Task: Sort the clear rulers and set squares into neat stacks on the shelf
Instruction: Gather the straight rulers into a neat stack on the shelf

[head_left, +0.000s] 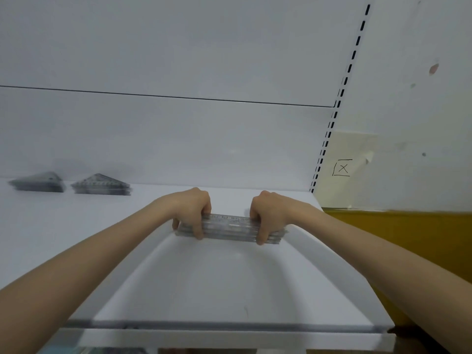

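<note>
A thick bundle of clear rulers (229,228) lies crosswise above the far rim of a white tray (219,282) on the white shelf (63,226). My left hand (192,212) grips the bundle's left end, fingers curled over it. At the right end, my right hand (267,215) grips the same bundle. Two stacks of clear set squares sit at the shelf's back left: one stack (38,182) at the far left and another stack (101,185) beside it.
The shelf's white back panel rises behind. A slotted upright (329,134) marks the shelf's right end, with a white and yellow wall (408,226) beyond. The shelf's front edge (229,335) runs below the tray.
</note>
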`<state>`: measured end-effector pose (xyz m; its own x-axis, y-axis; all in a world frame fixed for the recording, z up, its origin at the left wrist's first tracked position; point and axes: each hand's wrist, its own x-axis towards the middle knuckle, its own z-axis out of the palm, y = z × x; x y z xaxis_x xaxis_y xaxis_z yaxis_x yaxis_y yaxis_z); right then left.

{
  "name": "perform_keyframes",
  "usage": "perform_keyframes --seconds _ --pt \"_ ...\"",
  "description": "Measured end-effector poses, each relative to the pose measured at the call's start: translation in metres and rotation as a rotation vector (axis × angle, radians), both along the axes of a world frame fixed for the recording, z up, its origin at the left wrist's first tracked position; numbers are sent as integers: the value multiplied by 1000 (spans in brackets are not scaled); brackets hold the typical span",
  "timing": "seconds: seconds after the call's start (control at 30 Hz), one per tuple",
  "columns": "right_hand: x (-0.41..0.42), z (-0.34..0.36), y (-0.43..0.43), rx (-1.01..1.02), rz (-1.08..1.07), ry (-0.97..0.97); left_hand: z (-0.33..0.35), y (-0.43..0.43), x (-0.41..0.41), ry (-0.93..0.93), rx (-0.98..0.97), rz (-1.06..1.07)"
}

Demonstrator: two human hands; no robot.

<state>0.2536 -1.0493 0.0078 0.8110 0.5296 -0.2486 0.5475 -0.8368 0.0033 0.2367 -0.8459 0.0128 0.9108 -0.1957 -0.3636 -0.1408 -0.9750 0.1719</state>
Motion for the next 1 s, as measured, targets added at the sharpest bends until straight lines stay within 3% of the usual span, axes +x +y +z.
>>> perform_keyframes --seconds 0.2,0.4,0.63,1.0 --pt "1 3 1 9 -14 66 -3 6 3 3 22 16" --pt "-6 25 -37 -84 -210 205 -5 14 3 7 -50 43" --pt "-14 1 -25 19 -381 117 -5 12 5 20 -71 32" --pt "-10 1 -42 198 -435 240 -8 15 2 25 -124 29"
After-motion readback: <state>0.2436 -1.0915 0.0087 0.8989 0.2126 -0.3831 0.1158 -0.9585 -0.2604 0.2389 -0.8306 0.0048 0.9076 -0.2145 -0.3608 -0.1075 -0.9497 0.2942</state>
